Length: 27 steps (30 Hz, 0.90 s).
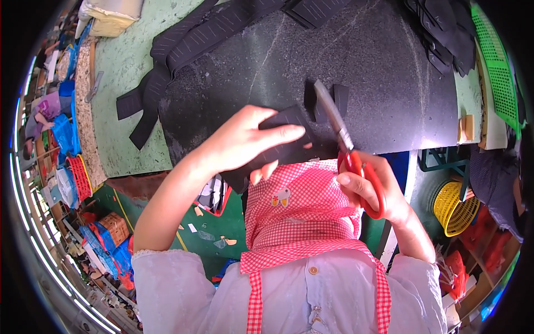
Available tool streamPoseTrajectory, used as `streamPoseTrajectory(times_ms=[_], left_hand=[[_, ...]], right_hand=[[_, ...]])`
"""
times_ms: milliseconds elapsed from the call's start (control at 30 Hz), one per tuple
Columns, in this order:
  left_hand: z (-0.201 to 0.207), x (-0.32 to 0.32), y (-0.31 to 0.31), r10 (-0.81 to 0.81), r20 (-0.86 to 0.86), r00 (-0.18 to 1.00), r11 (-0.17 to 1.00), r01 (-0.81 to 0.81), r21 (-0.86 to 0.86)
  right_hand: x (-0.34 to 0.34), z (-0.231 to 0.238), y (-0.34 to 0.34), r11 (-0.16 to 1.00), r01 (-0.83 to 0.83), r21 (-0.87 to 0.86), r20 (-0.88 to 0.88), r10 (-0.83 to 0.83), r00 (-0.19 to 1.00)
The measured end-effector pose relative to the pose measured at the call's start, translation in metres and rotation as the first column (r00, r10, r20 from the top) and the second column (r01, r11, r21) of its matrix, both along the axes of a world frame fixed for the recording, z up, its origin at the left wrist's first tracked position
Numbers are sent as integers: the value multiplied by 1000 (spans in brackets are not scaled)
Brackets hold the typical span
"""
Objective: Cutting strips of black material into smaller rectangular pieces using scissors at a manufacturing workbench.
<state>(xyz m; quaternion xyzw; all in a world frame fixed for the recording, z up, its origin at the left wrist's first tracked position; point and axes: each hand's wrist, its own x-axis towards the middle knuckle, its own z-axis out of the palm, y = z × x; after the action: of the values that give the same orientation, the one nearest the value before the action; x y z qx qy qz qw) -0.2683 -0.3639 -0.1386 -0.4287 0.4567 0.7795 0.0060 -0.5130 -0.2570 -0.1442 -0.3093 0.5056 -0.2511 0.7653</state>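
Note:
My left hand (240, 139) grips a dark strip of webbing or fabric (290, 116) with thin pale marks, near the front edge of the table. Its thumb lies on top and its fingertips show below. Red-handled scissors (332, 111) are in my right hand (374, 186), the fingers through the handle loops. Their blades point away from me and look closed together, apart from the strip. Beside the blades lie small dark cut pieces (341, 98). Long dark strips (208, 47) with the same pale marks lie in folds at the far left.
A worn black mat (233, 89) covers much of the green table (119, 128). More dark pieces (442, 28) are piled far right, beside a green perforated basket (495, 64). A yellow basket (453, 209) stands lower right. Small metal snips (94, 86) lie at the left edge.

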Motion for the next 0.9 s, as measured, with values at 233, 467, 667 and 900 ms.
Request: streamPoseTrajectory(times_ms=[233,467,667,900], left_hand=[[14,-16,22,8,11,1000,1000,-8,-28],[14,-7,21,56,21,998,997,-55,-54],[11,4,19,93,-40,995,993,-95,-66],[15,-12,25,13,-21,1000,999,-14,-30]], right_hand=[[16,-12,-17,938,109,-329,-72,-140,988],[8,-9,-13,999,-1,35,289,-9,957],[-9,-7,-8,987,-134,88,438,83,895],[20,-5,-16,941,236,-241,25,-237,971]])
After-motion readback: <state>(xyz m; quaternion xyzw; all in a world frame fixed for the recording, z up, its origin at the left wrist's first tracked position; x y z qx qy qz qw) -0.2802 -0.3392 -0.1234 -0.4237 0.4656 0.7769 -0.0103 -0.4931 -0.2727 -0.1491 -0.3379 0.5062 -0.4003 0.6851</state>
